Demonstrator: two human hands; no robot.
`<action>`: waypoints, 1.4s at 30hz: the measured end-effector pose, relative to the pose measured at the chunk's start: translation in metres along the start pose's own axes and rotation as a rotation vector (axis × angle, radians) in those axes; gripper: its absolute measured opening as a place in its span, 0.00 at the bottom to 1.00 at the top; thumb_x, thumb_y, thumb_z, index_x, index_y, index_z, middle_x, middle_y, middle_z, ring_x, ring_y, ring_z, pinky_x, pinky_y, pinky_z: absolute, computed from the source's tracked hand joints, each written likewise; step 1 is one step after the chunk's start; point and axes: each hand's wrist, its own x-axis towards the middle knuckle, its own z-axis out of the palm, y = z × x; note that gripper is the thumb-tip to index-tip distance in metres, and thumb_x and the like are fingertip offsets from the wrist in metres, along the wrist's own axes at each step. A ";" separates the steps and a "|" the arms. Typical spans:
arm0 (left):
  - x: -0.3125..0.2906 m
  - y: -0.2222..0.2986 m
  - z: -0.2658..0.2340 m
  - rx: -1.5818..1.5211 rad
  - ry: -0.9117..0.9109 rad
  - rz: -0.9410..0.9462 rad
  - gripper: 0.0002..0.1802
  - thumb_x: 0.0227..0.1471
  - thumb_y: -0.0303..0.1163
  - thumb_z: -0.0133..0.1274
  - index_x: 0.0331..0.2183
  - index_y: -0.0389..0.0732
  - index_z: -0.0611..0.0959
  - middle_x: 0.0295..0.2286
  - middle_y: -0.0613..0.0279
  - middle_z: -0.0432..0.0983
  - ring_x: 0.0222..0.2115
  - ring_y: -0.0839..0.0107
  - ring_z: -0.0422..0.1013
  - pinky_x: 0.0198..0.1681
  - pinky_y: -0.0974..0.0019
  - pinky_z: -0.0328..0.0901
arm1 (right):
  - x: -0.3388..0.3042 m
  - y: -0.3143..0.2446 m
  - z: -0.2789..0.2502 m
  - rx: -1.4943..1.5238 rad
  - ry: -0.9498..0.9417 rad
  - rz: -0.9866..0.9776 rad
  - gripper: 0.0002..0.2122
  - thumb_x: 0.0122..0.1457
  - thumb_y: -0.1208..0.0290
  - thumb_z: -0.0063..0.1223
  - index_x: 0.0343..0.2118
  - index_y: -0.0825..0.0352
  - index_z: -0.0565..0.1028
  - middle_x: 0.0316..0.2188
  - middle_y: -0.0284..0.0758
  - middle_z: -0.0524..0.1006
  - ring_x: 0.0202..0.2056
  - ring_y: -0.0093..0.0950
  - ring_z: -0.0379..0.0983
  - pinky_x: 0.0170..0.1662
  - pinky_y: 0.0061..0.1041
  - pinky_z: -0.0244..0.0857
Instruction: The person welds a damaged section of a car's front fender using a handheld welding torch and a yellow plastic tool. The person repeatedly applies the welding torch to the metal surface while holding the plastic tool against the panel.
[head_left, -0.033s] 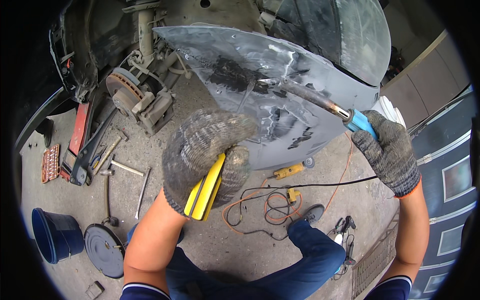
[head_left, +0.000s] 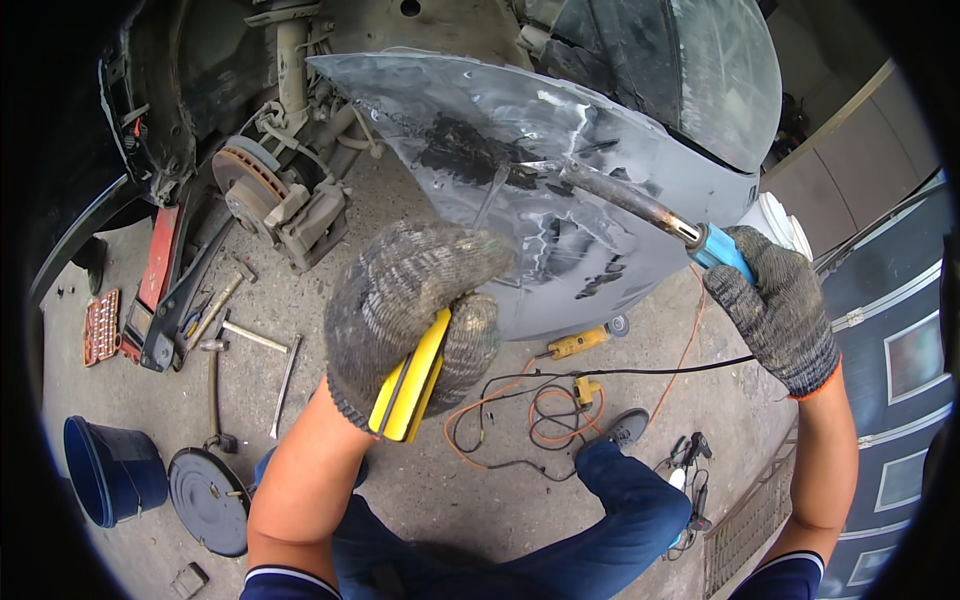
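My right hand (head_left: 778,308), in a grey knit glove, is closed around the blue handle of a soldering iron (head_left: 630,198). The iron's long metal barrel points left, and its tip meets a grey car body panel (head_left: 650,265) by a dark scorched patch. My left hand (head_left: 415,310), gloved alike, is wrapped around a yellow-handled tool (head_left: 408,392) with a black stripe. From behind that glove a narrow grey metal shaft rises toward the panel, close to the iron's tip. The glove hides where shaft and handle join.
A brake disc (head_left: 248,172) and a red jack (head_left: 160,262) are at left. Hammers, a socket set (head_left: 101,327), a blue bucket (head_left: 115,470) and a black lid (head_left: 208,502) lie on the floor. Cables and a yellow angle grinder (head_left: 578,343) sit below the panel.
My right hand and the soldering iron have shifted very slightly downward. My left hand keeps its place.
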 end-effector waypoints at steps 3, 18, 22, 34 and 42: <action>0.000 0.000 -0.002 0.006 -0.009 0.006 0.18 0.44 0.29 0.58 0.41 0.42 0.83 0.39 0.54 0.79 0.41 0.53 0.74 0.46 0.54 0.68 | -0.002 0.000 0.006 0.044 -0.013 0.043 0.16 0.58 0.58 0.59 0.41 0.65 0.77 0.24 0.44 0.76 0.26 0.38 0.76 0.33 0.33 0.69; 0.004 0.003 0.001 -0.026 0.076 0.023 0.14 0.45 0.27 0.56 0.38 0.41 0.84 0.35 0.55 0.80 0.35 0.55 0.76 0.40 0.57 0.70 | -0.017 0.003 0.110 0.533 0.089 0.094 0.14 0.61 0.59 0.54 0.42 0.64 0.76 0.29 0.44 0.78 0.30 0.43 0.75 0.35 0.36 0.69; 0.002 0.000 0.004 -0.055 0.101 0.029 0.14 0.46 0.27 0.56 0.38 0.41 0.84 0.34 0.55 0.80 0.33 0.56 0.76 0.39 0.58 0.70 | -0.015 -0.002 0.139 0.596 0.144 0.077 0.15 0.61 0.58 0.54 0.43 0.64 0.75 0.30 0.43 0.78 0.31 0.43 0.76 0.36 0.36 0.69; 0.007 0.007 0.001 -0.082 0.126 0.005 0.12 0.49 0.32 0.57 0.38 0.41 0.84 0.32 0.56 0.81 0.33 0.57 0.77 0.39 0.59 0.70 | -0.015 0.000 0.182 0.620 0.241 0.047 0.18 0.59 0.54 0.55 0.45 0.64 0.76 0.33 0.44 0.78 0.32 0.44 0.77 0.35 0.38 0.70; 0.007 0.005 -0.001 -0.057 0.110 0.001 0.12 0.50 0.33 0.56 0.38 0.40 0.84 0.32 0.55 0.81 0.33 0.57 0.77 0.39 0.59 0.70 | -0.015 0.004 0.182 0.582 0.275 0.041 0.18 0.60 0.54 0.54 0.44 0.64 0.75 0.29 0.45 0.78 0.31 0.46 0.76 0.34 0.40 0.68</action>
